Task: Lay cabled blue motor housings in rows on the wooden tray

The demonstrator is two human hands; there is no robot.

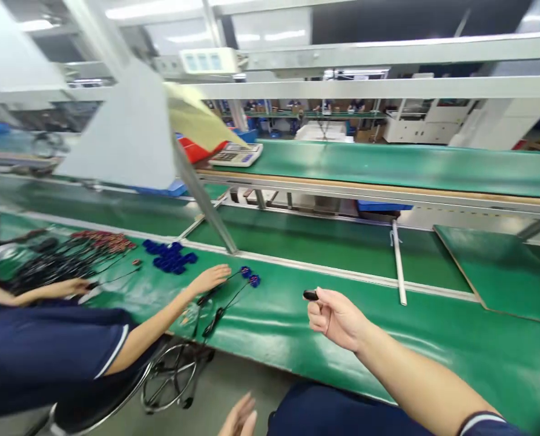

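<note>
My right hand [336, 318] is raised above the green bench top, thumb and fingers pinched on a small black oval piece [310, 295]. Its exact kind is not clear. Low in the view, my left hand [240, 416] hangs in front of the bench edge, partly cut off by the frame. Its fingers are apart and nothing shows in them. To the left of my right hand lie two black cables [220, 316] with round blue ends [254, 280]. Neither of my hands touches them.
At the left a co-worker's sleeve [61, 345] and hand [210, 278] reach over the bench [270, 339]. Blue pieces [172, 257] and a heap of black cables [56, 260] lie there. A calculator [236, 155] sits on the shelf; a wheeled chair [174, 369] stands below.
</note>
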